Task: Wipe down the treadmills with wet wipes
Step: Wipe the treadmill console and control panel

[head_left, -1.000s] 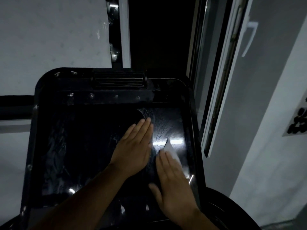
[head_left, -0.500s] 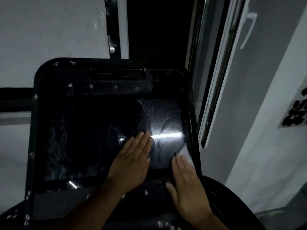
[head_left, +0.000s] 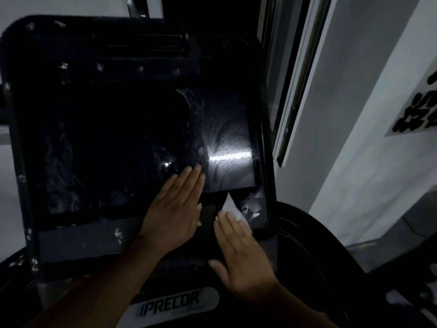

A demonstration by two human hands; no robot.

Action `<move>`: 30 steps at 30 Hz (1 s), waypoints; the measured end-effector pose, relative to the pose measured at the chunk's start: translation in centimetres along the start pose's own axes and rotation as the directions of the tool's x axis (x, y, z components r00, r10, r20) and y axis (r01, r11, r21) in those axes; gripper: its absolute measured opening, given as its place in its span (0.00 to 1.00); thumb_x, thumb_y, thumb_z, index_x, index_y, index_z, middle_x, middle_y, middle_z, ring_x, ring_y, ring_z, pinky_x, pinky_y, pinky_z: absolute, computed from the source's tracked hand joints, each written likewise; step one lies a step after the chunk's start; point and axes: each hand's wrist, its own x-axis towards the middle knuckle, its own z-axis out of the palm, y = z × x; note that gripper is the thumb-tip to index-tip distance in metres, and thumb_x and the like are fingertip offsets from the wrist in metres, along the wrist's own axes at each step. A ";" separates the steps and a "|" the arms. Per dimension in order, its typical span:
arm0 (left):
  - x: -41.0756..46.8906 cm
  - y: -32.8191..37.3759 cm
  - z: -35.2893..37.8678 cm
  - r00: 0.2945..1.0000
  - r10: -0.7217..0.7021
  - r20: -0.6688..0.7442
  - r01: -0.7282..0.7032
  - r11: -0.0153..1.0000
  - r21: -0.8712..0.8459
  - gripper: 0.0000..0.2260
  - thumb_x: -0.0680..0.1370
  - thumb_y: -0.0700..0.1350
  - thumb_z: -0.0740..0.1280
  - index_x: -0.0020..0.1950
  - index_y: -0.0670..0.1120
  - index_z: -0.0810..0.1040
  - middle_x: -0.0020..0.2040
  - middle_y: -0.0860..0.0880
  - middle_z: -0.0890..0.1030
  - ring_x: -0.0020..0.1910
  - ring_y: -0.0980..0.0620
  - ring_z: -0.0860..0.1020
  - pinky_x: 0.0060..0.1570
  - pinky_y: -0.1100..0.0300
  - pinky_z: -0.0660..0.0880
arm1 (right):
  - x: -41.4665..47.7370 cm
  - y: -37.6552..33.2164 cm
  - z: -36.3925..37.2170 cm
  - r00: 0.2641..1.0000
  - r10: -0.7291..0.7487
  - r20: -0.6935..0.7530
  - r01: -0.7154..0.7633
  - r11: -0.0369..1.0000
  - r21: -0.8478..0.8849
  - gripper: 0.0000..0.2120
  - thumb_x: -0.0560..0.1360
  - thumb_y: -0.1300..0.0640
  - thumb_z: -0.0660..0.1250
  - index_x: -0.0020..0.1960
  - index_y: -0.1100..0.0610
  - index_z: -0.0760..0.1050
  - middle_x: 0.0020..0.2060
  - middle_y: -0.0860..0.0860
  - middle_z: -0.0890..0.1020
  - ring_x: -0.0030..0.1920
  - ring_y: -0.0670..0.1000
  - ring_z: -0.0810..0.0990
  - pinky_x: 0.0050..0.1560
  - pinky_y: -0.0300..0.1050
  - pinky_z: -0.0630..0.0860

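Item: glossy black treadmill console screen [head_left: 118,138], streaked wet. Your right hand [head_left: 241,252], fingers straight, is pressing the white wet wipe [head_left: 229,205] flat against its lower right bezel, spreading pressure. Your left hand [head_left: 175,209], flat and holding nothing, is probably bracing the panel.

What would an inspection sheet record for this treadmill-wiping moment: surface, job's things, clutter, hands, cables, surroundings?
Surface: glossy black treadmill console screen, streaked with wet smears, with a bright light reflection at its right.
Job's things: white wet wipe on the console's lower right corner, below the screen and partly under the right hand.
Clutter: nothing seen.
Hands: left hand flat on the screen's lower edge, fingers straight; right hand flat, fingers pressing the wipe.
Cables: nothing seen.
Surroundings: white-framed window to the right; black-lettered wall sign; white PRECOR label below the console.
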 end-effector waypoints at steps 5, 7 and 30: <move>0.1 0.2 -0.3 1.000 -0.019 0.021 0.019 1.000 0.003 0.28 0.82 0.49 0.52 0.79 0.37 0.61 0.81 0.40 0.57 0.81 0.43 0.55 0.78 0.46 0.55 | 0.4 0.7 -0.6 0.952 0.296 -0.073 -0.291 0.954 0.074 0.35 0.83 0.41 0.52 0.80 0.65 0.55 0.80 0.61 0.54 0.81 0.58 0.49 0.79 0.55 0.49; -0.1 0.1 -0.5 1.000 -0.016 0.019 0.017 0.999 -0.031 0.28 0.82 0.49 0.53 0.79 0.37 0.61 0.81 0.40 0.57 0.81 0.44 0.55 0.78 0.46 0.55 | 1.0 -1.7 0.3 0.975 0.215 -0.054 -0.209 0.973 0.098 0.36 0.82 0.41 0.55 0.80 0.65 0.55 0.80 0.61 0.54 0.81 0.59 0.49 0.80 0.55 0.48; -7.2 -4.0 0.1 1.000 0.004 -0.024 -0.004 1.000 -0.004 0.26 0.84 0.48 0.53 0.80 0.39 0.59 0.81 0.41 0.58 0.80 0.45 0.58 0.79 0.49 0.53 | 2.7 -2.0 0.2 0.970 -0.232 0.068 0.240 0.960 -0.147 0.34 0.80 0.43 0.57 0.80 0.62 0.59 0.79 0.59 0.60 0.81 0.56 0.51 0.79 0.54 0.51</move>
